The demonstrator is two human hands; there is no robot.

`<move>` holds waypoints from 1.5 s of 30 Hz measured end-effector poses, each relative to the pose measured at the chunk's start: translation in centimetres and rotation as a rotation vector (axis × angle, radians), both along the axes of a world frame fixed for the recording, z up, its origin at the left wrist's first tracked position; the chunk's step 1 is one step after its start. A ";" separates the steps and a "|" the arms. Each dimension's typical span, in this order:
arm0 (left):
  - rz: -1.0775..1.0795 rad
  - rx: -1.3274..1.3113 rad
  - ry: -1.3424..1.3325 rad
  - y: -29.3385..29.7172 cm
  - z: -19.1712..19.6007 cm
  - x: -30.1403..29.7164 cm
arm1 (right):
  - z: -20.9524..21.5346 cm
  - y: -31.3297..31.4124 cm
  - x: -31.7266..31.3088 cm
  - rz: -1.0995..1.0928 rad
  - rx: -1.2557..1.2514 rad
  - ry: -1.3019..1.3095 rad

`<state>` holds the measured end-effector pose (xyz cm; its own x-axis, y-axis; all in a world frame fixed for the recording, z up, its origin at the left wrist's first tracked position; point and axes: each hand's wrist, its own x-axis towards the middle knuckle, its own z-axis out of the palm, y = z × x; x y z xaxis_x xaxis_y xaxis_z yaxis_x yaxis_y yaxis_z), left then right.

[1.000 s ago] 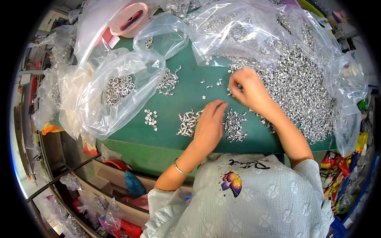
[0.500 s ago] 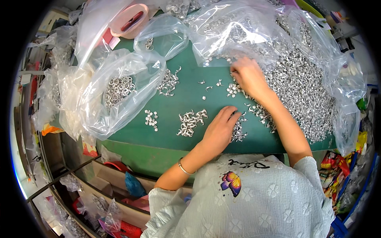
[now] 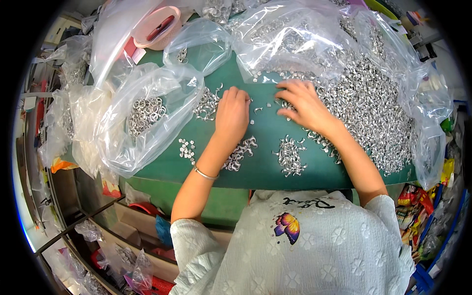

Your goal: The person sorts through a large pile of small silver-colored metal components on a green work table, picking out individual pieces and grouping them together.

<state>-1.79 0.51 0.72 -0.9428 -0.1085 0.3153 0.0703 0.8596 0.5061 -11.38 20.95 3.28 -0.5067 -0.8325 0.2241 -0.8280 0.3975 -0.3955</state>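
My left hand (image 3: 232, 115), with a bangle on its wrist, reaches over the green tabletop (image 3: 265, 177). Its fingers are drawn together and bent down at a loose metal hook; whether they pinch one is hidden. My right hand (image 3: 307, 105) has its fingers spread over small metal pieces at the left edge of a large heap of silvery curved pieces (image 3: 376, 118). Nearer me lie a pile of small hooked pieces (image 3: 290, 156) and a pile of curved pieces (image 3: 242, 153), partly behind my left forearm. A group of tiny studs (image 3: 187, 149) is left of that forearm.
A clear plastic bag (image 3: 167, 140) at the left holds metal rings (image 3: 146, 115). Beside it is another small metal pile (image 3: 206, 105). A large plastic sheet (image 3: 290, 39) covers the heap's far part. A pink basket (image 3: 157, 29) stands at the back left.
My left hand has moved from the near hook pile up and left to the loose pieces, uncovering that pile. My right hand has come slightly nearer and spread its fingers.
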 end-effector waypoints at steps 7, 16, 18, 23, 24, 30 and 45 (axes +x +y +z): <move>-0.051 0.356 0.006 1.6 2.2 1.7 | 1.3 1.4 -0.3 -0.052 -0.095 -0.029; -0.022 0.553 -0.055 5.2 3.0 4.5 | 0.8 2.7 0.8 -0.108 -0.032 0.069; -0.014 0.533 -0.056 4.9 2.6 4.6 | 1.0 2.8 1.7 -0.052 0.022 0.065; 0.020 0.676 -0.038 4.3 2.9 4.4 | 1.0 3.5 0.6 -0.171 -0.002 0.068; 0.018 0.715 -0.027 4.2 2.9 4.5 | 1.6 3.5 0.9 -0.161 -0.038 0.040; -0.025 0.558 -0.101 6.2 2.9 4.6 | 0.6 2.6 2.9 -0.022 0.050 0.049; -0.162 0.181 -0.096 9.0 2.1 5.9 | -1.1 2.0 3.6 -0.328 0.135 0.254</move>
